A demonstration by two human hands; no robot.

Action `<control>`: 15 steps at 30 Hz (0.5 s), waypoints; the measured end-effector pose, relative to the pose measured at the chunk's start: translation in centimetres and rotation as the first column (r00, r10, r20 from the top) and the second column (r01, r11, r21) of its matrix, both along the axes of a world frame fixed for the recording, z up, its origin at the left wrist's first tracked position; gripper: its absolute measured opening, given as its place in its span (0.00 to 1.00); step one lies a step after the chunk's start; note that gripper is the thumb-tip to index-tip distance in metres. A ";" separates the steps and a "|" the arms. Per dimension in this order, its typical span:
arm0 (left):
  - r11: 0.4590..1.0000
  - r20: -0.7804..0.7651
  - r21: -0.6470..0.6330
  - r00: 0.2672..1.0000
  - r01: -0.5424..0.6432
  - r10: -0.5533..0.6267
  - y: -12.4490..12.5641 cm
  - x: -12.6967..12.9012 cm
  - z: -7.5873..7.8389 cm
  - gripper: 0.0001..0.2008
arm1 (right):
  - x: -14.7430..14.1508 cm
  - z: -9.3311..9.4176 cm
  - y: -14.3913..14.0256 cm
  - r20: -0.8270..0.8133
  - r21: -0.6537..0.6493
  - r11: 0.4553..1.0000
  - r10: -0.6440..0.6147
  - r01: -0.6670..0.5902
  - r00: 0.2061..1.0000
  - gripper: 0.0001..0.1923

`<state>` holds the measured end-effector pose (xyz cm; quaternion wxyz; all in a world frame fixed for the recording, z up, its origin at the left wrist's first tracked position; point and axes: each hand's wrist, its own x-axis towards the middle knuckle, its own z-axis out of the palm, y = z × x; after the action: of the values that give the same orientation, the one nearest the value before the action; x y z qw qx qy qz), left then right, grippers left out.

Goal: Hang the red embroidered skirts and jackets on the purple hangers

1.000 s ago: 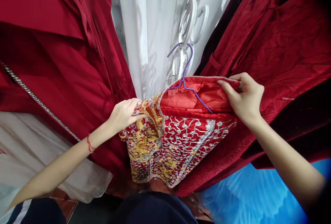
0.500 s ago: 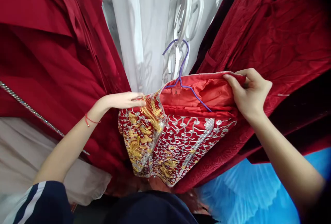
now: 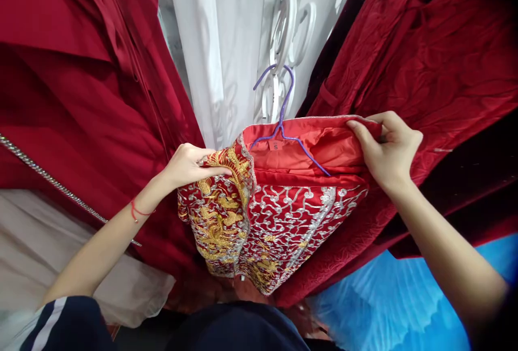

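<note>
garment: red embroidered garment hung on a purple wire hanger, held in front of the body, between a rack of red dresses on the left and a dark red velvet robe on the right
left hand: left hand is closed on the left top edge, thumb and fingers pinching the gold-embroidered panel where it folds over
right hand: right hand is clamped on the right top edge, thumb over the outside, fingers curled behind the waistband, cloth pinched between them
opening: top edge is spread between both hands, plain orange-red lining and a small size tag are exposed
weight: judged moderate; dense gold and silver thread work adds mass, and the fabric is seen hanging straight down with little flutter
stiffness: judged soft but with body; embroidered face is likely stiffer than the lining, and folds look broad rather than fine
surface: lining looks satin-smooth, probably slippery against the hanger wire; the embroidered face should offer better grip
fragility: raised thread work can probably be snagged by nails or the hanger hook; pulling on single motifs is best avoided
where to hold: the bound top edge at both ends, as now; hem and loose embroidered flap are judged poorer holds
surroundings: white curtain and white scrolled metalwork behind, blue tulle lower right, pale fabric lower left
hanger seat: how securely the hanger sits inside cannot be told
</note>
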<state>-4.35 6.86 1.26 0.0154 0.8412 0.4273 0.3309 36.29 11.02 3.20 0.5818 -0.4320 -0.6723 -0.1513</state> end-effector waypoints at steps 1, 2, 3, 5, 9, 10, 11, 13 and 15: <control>1.000 0.020 -0.013 1.000 0.014 -0.014 0.0 -0.4 0.3 0.27 | 0.1 0.0 -0.1 0.003 0.001 1.000 -0.008 0.008 1.000 0.14; 0.998 0.043 -0.044 0.998 0.040 -0.039 0.1 -0.9 0.3 0.28 | 0.2 0.0 -0.2 0.006 0.004 1.000 -0.017 0.017 1.000 0.14; 0.993 0.077 -0.089 0.995 0.076 -0.070 0.3 -1.6 0.2 0.31 | 0.2 -0.1 -0.3 0.010 0.009 1.000 -0.026 0.026 1.000 0.14; 0.965 0.175 -0.208 0.977 0.159 -0.123 0.9 -3.3 -1.0 0.40 | 0.3 -0.1 -0.5 0.019 0.027 0.999 -0.040 0.039 0.999 0.14; 0.920 0.290 -0.373 0.957 0.120 -0.008 1.8 -6.2 -5.6 0.43 | 0.5 -0.3 -0.7 0.030 0.067 0.997 -0.046 0.043 0.999 0.14; 0.928 0.279 -0.368 0.958 0.050 0.059 1.7 -6.6 -6.6 0.40 | 0.5 -0.3 -0.7 0.029 0.070 0.997 -0.047 0.045 0.998 0.14; 0.938 0.261 -0.346 0.958 -0.026 0.122 1.4 -6.9 -7.4 0.37 | 0.5 -0.4 -0.6 0.027 0.069 0.996 -0.049 0.047 0.998 0.14; 0.953 0.209 -0.262 0.955 -0.153 0.211 0.7 -7.1 -7.8 0.31 | 0.4 -0.4 -0.4 0.023 0.066 0.996 -0.056 0.054 0.998 0.14; 0.967 0.176 -0.152 0.957 -0.205 0.231 0.0 -6.7 -6.7 0.33 | 0.3 -0.5 -0.3 0.023 0.061 0.997 -0.056 0.054 0.998 0.15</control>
<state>-11.03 6.85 -5.48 0.0756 0.7501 0.5350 0.3813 36.62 10.70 2.73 0.5817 -0.4306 -0.6625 -0.1928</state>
